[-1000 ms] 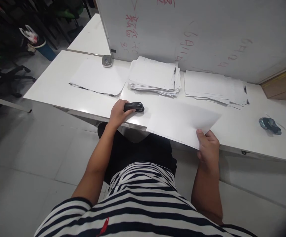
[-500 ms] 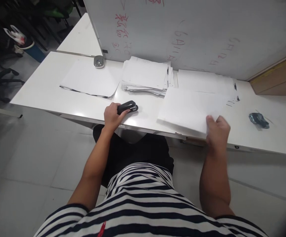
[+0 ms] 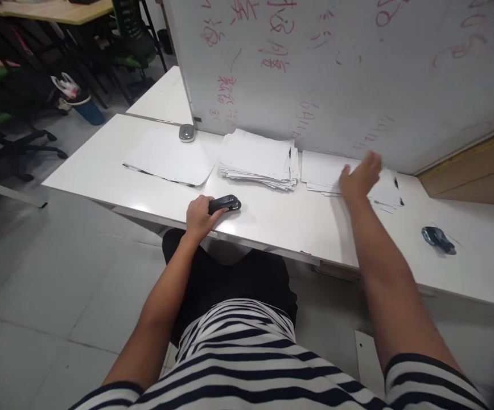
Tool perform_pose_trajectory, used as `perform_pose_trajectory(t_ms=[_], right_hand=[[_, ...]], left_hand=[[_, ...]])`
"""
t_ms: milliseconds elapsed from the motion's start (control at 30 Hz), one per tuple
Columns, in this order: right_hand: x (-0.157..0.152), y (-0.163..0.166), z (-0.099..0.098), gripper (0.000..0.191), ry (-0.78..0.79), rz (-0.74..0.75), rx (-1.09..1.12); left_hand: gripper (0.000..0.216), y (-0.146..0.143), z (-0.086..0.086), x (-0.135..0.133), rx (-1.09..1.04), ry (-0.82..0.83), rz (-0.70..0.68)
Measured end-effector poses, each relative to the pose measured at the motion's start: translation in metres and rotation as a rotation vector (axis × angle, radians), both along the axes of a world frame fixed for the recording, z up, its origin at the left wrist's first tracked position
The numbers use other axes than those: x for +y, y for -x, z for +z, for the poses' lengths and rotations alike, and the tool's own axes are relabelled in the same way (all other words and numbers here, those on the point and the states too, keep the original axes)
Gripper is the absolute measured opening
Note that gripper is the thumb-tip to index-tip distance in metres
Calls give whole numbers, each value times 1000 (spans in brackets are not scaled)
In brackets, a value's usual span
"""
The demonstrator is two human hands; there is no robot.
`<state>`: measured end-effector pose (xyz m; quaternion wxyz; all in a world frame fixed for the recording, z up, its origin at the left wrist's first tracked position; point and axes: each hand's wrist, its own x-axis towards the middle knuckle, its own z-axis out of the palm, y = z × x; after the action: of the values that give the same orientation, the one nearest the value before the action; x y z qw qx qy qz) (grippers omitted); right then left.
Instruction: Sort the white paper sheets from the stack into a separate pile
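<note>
My left hand (image 3: 199, 218) is closed around a black stapler (image 3: 225, 204) near the desk's front edge. My right hand (image 3: 361, 177) reaches over the low pile of white paper (image 3: 320, 169) at the right, its thumb and fingers apart with nothing between them. Whether its palm touches the paper I cannot tell. To the left of that pile, a taller stack of paper (image 3: 258, 154) lies with uneven edges. Farther left, a white sheet with a dark strip along its near edge (image 3: 170, 156) lies flat on the desk.
Behind the papers stands a whiteboard (image 3: 336, 74) with red writing. A small grey-topped device (image 3: 186, 132) sits at the back left. On the right are a dark bluish object (image 3: 439, 240) and a cardboard box (image 3: 473, 171). A blue bin (image 3: 85, 109) stands on the floor.
My right hand has let go of the white paper it held at the front edge and moved back over the right pile. My left hand keeps the stapler. The view has tilted up.
</note>
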<state>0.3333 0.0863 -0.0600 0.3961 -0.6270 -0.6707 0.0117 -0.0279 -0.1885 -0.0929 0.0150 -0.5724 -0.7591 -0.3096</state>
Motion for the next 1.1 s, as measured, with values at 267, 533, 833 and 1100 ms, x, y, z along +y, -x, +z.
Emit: perform_pose_trajectory(t_ms=[267, 533, 833, 1100], right_hand=[[-54, 149, -4, 45, 62, 709, -443], [-71, 160, 4, 37, 50, 760, -660], [-75, 150, -14, 40, 27, 685, -359], [-75, 144, -11, 47, 48, 694, -360]], left_hand=[[41, -1, 3, 1, 9, 17, -21], [43, -1, 2, 0, 61, 18, -43], [39, -1, 2, 0, -4, -5, 22], [39, -1, 0, 0, -43, -6, 38]])
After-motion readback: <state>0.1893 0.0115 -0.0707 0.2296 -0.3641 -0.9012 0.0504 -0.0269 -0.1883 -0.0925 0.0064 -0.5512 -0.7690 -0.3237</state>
